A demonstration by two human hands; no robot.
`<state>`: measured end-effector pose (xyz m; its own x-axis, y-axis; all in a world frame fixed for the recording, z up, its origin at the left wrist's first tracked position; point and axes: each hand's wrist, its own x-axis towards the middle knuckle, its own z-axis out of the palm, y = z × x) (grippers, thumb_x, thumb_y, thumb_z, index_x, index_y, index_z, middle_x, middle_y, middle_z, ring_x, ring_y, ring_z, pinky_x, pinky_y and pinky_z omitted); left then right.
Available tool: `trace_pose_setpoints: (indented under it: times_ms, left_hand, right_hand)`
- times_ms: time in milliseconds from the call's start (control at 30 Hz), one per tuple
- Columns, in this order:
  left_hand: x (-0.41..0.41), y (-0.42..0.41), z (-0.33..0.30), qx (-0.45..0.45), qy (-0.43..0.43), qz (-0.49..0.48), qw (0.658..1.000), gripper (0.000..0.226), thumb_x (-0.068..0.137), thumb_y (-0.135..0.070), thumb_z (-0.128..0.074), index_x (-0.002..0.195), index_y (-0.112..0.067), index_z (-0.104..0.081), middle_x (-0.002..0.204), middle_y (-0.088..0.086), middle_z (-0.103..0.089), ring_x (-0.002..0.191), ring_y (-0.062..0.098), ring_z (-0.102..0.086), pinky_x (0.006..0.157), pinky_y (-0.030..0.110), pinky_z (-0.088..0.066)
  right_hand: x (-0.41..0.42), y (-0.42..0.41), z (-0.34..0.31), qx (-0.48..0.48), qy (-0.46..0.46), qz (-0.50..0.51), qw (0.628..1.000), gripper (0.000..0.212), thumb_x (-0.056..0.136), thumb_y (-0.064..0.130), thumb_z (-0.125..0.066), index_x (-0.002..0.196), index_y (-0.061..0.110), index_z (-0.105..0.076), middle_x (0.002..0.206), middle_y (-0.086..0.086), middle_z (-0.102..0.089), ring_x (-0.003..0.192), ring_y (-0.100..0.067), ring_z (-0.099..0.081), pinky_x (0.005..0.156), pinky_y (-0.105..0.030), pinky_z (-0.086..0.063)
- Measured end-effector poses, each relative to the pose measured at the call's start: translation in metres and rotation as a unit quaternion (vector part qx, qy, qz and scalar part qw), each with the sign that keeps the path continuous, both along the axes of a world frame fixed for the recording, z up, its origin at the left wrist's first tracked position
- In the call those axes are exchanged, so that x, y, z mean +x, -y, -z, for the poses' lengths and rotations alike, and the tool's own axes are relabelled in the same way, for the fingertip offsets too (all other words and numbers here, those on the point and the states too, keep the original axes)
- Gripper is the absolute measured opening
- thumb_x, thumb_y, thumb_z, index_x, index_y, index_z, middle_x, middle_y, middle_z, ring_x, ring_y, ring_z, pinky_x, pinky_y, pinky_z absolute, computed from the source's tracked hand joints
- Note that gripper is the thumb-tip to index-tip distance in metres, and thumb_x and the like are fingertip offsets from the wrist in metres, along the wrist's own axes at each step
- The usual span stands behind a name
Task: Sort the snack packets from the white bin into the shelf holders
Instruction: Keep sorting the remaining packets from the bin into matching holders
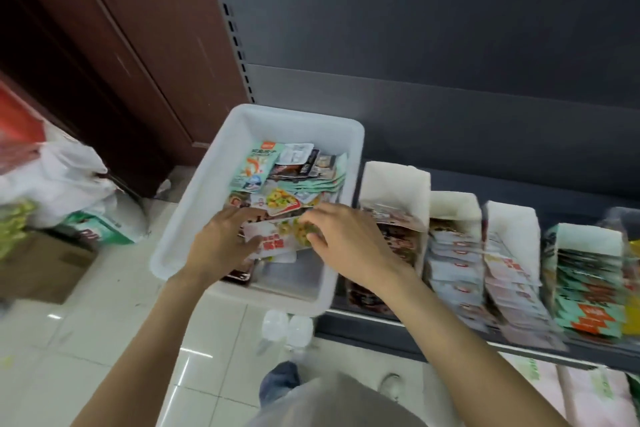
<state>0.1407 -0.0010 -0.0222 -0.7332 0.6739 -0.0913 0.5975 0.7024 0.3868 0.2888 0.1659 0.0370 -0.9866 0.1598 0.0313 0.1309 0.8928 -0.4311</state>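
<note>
A white bin (194, 208) sits at the left end of the dark shelf, with several loose snack packets (294, 170) heaped at its far side. Both my hands are inside it. My left hand (225, 246) holds a white packet with yellow rings and red print (273, 239) from the left. My right hand (346, 243) pinches the same packet at its right edge. To the right, white shelf holders (394, 180) stand in a row, each filled with stacked packets (512, 274).
A brown wooden cabinet (121, 55) rises at the left. White plastic bags (65, 180), a green-and-white pack and a cardboard box (41, 263) lie on the tiled floor. Below the shelf edge (398, 326) are pink packs at the lower right.
</note>
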Motion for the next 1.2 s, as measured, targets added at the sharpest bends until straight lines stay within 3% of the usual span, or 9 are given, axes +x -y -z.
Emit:
trace_pose_setpoints:
  times_ms: [267, 433, 567, 667, 800, 867, 1000, 1133, 1200]
  left_hand:
    - [-0.06, -0.001, 0.02, -0.119, 0.065, 0.129, 0.982, 0.07, 0.079, -0.039, -0.069, 0.14, -0.028, -0.037, 0.14, -0.003, -0.042, 0.128, 0.019, -0.038, 0.102, 0.037, -0.041]
    - [-0.068, -0.004, 0.028, -0.123, 0.076, 0.15, 0.978, 0.065, 0.079, -0.045, -0.067, 0.136, -0.029, -0.04, 0.135, -0.003, -0.04, 0.13, 0.017, -0.034, 0.102, 0.035, -0.04]
    - [-0.077, 0.0, 0.023, -0.045, 0.169, 0.131, 0.976, 0.07, 0.081, -0.052, -0.065, 0.14, -0.03, -0.036, 0.139, -0.003, -0.042, 0.126, 0.016, -0.042, 0.102, 0.033, -0.039]
    - [-0.076, 0.007, -0.002, 0.196, 0.351, 0.048, 0.914, 0.078, 0.073, -0.049, -0.07, 0.141, -0.031, -0.035, 0.136, -0.013, -0.046, 0.121, 0.002, -0.048, 0.1, 0.025, -0.042]
    - [-0.058, 0.001, -0.035, 0.269, 0.452, 0.048, 0.849, 0.045, 0.081, -0.031, -0.066, 0.124, -0.031, -0.052, 0.119, -0.014, -0.061, 0.106, 0.003, -0.061, 0.079, 0.015, -0.051]
    - [-0.048, -0.009, -0.042, 0.252, 0.452, 0.089, 0.851, 0.026, 0.084, -0.019, -0.067, 0.109, -0.025, -0.062, 0.108, -0.006, -0.07, 0.096, 0.013, -0.067, 0.078, 0.023, -0.055]
    - [-0.03, -0.027, -0.045, 0.227, 0.387, 0.137, 0.883, 0.016, 0.086, -0.012, -0.067, 0.096, -0.025, -0.064, 0.101, -0.003, -0.071, 0.089, 0.014, -0.069, 0.081, 0.042, -0.056]
    - [-0.009, -0.044, -0.047, 0.186, 0.255, 0.23, 0.921, 0.014, 0.086, -0.021, -0.066, 0.1, -0.022, -0.065, 0.098, -0.01, -0.071, 0.087, 0.004, -0.066, 0.076, 0.039, -0.054]
    - [0.007, -0.057, -0.051, 0.187, 0.164, 0.281, 0.927, 0.018, 0.085, -0.026, -0.065, 0.102, -0.022, -0.066, 0.099, -0.013, -0.07, 0.087, 0.001, -0.063, 0.074, 0.034, -0.051]
  right_hand:
    - [-0.099, 0.031, 0.066, 0.094, 0.247, 0.058, 0.963, 0.045, 0.088, 0.012, -0.059, 0.13, 0.01, -0.042, 0.127, -0.008, -0.053, 0.114, -0.027, -0.051, 0.092, -0.04, -0.046]
    - [-0.109, 0.035, 0.086, 0.084, 0.272, 0.079, 0.955, 0.067, 0.079, 0.032, -0.074, 0.134, 0.016, -0.039, 0.129, -0.005, -0.052, 0.118, -0.023, -0.046, 0.1, -0.04, -0.041]
    - [-0.099, 0.033, 0.07, 0.09, 0.243, 0.066, 0.963, 0.034, 0.088, 0.041, -0.062, 0.118, 0.024, -0.06, 0.111, 0.001, -0.061, 0.108, -0.018, -0.053, 0.086, -0.03, -0.042]
    - [-0.084, 0.031, 0.049, -0.078, 0.104, 0.184, 0.974, 0.024, 0.092, 0.038, -0.057, 0.108, 0.021, -0.065, 0.091, 0.007, -0.061, 0.08, -0.009, -0.056, 0.061, -0.021, -0.039]
    - [-0.064, 0.038, 0.023, -0.475, -0.098, 0.313, 0.816, 0.019, 0.089, 0.021, -0.065, 0.107, 0.016, -0.067, 0.101, 0.0, -0.072, 0.079, -0.007, -0.066, 0.065, -0.022, -0.051]
    - [-0.055, 0.041, 0.015, -0.529, -0.122, 0.321, 0.776, 0.023, 0.087, 0.015, -0.066, 0.109, 0.017, -0.066, 0.102, -0.002, -0.073, 0.09, -0.018, -0.069, 0.073, -0.034, -0.054]
    - [-0.026, 0.026, 0.002, -0.515, -0.189, 0.35, 0.76, 0.04, 0.083, 0.005, -0.07, 0.115, 0.023, -0.055, 0.105, 0.004, -0.071, 0.095, -0.01, -0.068, 0.073, -0.023, -0.056]
    - [0.022, 0.0, -0.014, -0.335, -0.142, 0.336, 0.869, 0.038, 0.082, 0.013, -0.073, 0.113, 0.027, -0.054, 0.094, 0.01, -0.071, 0.085, -0.003, -0.067, 0.064, -0.023, -0.055]
    - [0.048, -0.01, -0.02, -0.336, -0.118, 0.311, 0.881, 0.026, 0.083, 0.013, -0.071, 0.106, 0.021, -0.061, 0.09, 0.014, -0.071, 0.08, -0.002, -0.067, 0.057, -0.022, -0.054]
